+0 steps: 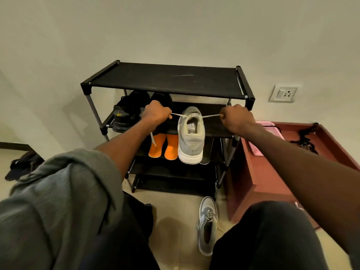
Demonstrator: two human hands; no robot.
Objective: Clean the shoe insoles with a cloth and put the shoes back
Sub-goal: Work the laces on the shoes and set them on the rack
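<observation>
A grey sneaker (191, 137) with a white sole hangs in front of the black shoe rack (167, 78), its opening facing me. My left hand (155, 113) grips the left end of its white lace (176, 114), and my right hand (236, 118) grips the right end; the lace is pulled taut between them. A loose lace tail dangles below my left fist. The matching grey sneaker (207, 227) lies on the floor between my knees. No cloth is visible.
Black shoes (126, 112) sit on the rack's second shelf at left, and a pair of orange shoes (163, 147) on the shelf below. A reddish-brown box (253, 172) with pink fabric stands right of the rack. Dark footwear (23, 164) lies on the floor at left.
</observation>
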